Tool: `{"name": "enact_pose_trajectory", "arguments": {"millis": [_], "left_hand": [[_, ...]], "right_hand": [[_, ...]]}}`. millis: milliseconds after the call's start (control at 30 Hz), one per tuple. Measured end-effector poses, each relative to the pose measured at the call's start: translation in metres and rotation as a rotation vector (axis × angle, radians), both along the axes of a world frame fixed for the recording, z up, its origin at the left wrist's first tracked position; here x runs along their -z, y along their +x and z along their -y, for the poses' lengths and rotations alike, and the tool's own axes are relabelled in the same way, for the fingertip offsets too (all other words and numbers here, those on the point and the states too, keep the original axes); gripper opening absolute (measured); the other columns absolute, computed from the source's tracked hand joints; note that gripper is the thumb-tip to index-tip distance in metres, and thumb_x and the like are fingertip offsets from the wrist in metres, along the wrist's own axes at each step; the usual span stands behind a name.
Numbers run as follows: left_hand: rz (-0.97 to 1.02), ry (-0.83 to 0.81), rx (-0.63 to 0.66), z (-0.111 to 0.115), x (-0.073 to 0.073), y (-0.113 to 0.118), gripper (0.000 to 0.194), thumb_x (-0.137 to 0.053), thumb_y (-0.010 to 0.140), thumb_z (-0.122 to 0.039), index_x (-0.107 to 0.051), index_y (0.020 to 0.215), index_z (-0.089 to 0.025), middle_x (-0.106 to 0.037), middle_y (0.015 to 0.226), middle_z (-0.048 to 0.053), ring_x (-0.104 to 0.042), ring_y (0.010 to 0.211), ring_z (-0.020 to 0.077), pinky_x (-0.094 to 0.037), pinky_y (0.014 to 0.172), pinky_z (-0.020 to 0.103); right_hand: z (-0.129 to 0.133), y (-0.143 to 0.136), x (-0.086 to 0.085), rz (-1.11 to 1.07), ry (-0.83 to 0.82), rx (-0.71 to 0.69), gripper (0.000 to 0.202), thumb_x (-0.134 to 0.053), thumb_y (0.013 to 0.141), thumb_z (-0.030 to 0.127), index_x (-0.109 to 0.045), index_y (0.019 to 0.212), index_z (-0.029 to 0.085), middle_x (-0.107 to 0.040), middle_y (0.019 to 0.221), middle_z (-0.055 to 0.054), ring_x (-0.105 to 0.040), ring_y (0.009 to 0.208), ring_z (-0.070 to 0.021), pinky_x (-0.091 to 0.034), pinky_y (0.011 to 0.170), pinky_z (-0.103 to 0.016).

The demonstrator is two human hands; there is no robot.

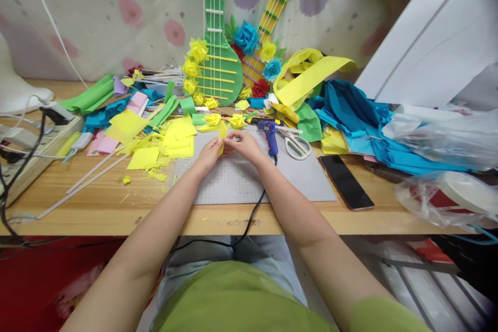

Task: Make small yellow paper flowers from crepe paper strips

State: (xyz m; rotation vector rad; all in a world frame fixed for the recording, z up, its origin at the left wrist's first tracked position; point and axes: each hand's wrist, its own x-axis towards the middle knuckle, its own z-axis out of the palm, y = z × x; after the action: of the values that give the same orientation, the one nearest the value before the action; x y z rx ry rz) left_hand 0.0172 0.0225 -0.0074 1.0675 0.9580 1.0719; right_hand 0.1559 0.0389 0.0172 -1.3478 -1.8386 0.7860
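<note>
The left hand [210, 154] pinches a small folded yellow paper piece [222, 133]. The right hand [241, 144], fingers curled, meets it.

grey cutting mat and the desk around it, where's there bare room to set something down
Bare: the grey cutting mat between left forearm and black cable, and its front right corner, beside the black phone. The wooden desk is mostly bare front left. Crowded: the back, piled with yellow paper squares and blue paper.
</note>
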Motion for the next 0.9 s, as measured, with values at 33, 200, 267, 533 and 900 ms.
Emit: {"name": "enact_pose_trajectory", "arguments": {"millis": [33,200,267,533,900], "left_hand": [[0.0,0.002,0.005,0.0001,-0.0004,-0.0003,0.029,-0.053,0.079,-0.041,-0.057,0.091,-0.015,-0.067,0.078,0.007,-0.064,0.081,0.0201,-0.05,0.079,0.038],[0.024,-0.016,0.009,0.0005,-0.001,-0.0005,0.026,-0.054,0.078,-0.038,-0.057,0.089,-0.014,-0.067,0.075,0.005,-0.064,0.076,0.0179,-0.049,0.079,0.037],[0.037,-0.024,-0.006,0.0005,-0.0008,-0.0002,0.024,-0.054,0.078,-0.036,-0.056,0.088,-0.014,-0.066,0.073,0.004,-0.063,0.07,0.0161,-0.05,0.078,0.036],[0.048,-0.031,-0.01,0.0018,-0.0031,0.0005,0.025,-0.055,0.078,-0.036,-0.056,0.091,-0.015,-0.067,0.076,0.005,-0.063,0.073,0.0173,-0.049,0.079,0.036],[-0.024,0.016,-0.027,0.0055,-0.0043,0.0021,0.038,-0.067,0.065,-0.044,-0.057,0.086,-0.014,-0.065,0.078,0.002,-0.062,0.075,0.0163,-0.049,0.078,0.033]], "right_hand": [[0.0001,0.0,-0.0003,0.002,-0.002,0.002,0.02,-0.058,0.072,0.041,-0.064,0.07,0.022,-0.065,0.077,0.001,-0.055,0.08,-0.0165,-0.042,0.074,-0.027],[0.0009,-0.0004,-0.002,0.027,-0.028,0.015,0.019,-0.058,0.072,0.04,-0.064,0.07,0.022,-0.064,0.076,0.001,-0.055,0.077,-0.0151,-0.041,0.073,-0.026],[0.001,-0.0006,-0.0021,0.034,-0.032,0.022,0.02,-0.057,0.072,0.04,-0.064,0.071,0.022,-0.063,0.075,0.001,-0.054,0.076,-0.0151,-0.04,0.073,-0.026],[0.0014,-0.0013,0.0,0.016,0.004,0.043,0.024,-0.058,0.071,0.046,-0.063,0.069,0.023,-0.063,0.072,0.0,-0.054,0.078,-0.0169,-0.041,0.072,-0.027],[0.0068,-0.0056,-0.0047,0.175,0.004,0.146,0.021,-0.056,0.071,0.04,-0.067,0.075,0.022,-0.061,0.068,0.001,-0.054,0.077,-0.0154,-0.039,0.073,-0.026]]}}
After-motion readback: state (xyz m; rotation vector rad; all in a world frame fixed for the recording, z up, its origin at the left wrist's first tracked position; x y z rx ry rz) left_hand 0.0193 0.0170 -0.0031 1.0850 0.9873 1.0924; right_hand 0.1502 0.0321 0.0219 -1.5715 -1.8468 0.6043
